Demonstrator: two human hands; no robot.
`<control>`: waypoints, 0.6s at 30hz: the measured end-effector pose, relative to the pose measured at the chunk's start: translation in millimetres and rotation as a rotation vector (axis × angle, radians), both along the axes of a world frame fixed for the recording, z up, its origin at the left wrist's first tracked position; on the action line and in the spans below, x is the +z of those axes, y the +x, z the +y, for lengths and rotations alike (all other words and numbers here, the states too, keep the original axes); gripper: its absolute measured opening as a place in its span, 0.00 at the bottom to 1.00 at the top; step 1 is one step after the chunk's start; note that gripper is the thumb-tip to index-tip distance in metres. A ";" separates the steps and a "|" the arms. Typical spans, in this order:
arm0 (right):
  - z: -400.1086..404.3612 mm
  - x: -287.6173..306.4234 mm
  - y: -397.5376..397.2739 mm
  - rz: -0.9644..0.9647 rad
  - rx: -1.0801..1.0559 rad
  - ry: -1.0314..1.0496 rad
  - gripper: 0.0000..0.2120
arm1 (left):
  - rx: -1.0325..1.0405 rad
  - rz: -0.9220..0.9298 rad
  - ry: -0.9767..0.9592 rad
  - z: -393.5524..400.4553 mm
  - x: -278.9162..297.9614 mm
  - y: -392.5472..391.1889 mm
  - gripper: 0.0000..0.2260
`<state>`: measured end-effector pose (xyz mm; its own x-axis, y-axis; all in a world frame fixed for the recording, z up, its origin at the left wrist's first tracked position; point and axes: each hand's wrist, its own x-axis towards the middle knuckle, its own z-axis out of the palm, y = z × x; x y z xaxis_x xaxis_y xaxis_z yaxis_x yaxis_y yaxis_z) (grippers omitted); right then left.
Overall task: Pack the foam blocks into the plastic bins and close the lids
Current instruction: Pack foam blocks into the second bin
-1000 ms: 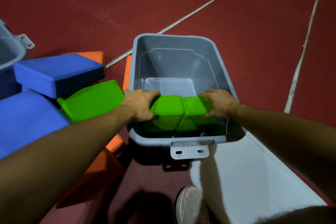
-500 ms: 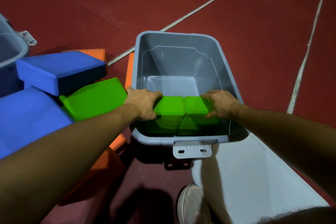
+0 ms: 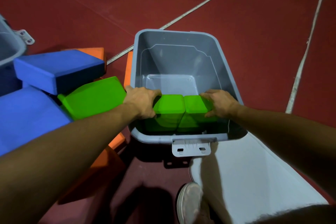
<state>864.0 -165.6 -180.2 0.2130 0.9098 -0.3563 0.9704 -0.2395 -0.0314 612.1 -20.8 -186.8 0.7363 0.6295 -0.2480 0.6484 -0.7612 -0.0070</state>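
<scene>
A grey plastic bin [image 3: 183, 71] stands open on the dark red floor [image 3: 254, 42], its latch [image 3: 191, 148] hanging from the near rim. Two green foam blocks [image 3: 181, 111] stand side by side inside it against the near wall, touching each other. The left hand [image 3: 142, 102] grips the left block, fingers [image 3: 154, 92] curled over its far top edge; the right hand [image 3: 221, 102] clasps the right block the same way, from its outer side. The far half of the bin's bottom is bare. Just left of the bin lies a third green block [image 3: 92, 96], tilted, resting against a blue block [image 3: 58, 69] and a larger blue piece [image 3: 27, 114], with orange blocks [image 3: 101, 165] underneath and beside them. A pale lid [image 3: 254, 174] lies on the floor at the near right, touching the bin's corner. Part of another grey bin [image 3: 9, 49] shows at the left edge.
</scene>
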 end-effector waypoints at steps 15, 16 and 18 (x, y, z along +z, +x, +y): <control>5.6 -3.6 -1.5 -0.012 -0.070 -0.015 0.35 | -0.036 0.087 0.008 -3.1 3.1 2.4 0.36; 4.6 -5.3 -1.2 -0.011 -0.078 -0.009 0.36 | -0.037 0.091 0.007 -3.5 2.4 2.2 0.36; 2.9 -6.7 -0.7 0.002 -0.094 -0.001 0.37 | -0.046 0.097 0.017 -3.3 1.7 2.3 0.36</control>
<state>863.3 -162.7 -186.9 0.2966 0.8854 -0.3580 0.9437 -0.3293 -0.0327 614.5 -24.1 -185.2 0.7375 0.6004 -0.3094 0.6084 -0.7894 -0.0816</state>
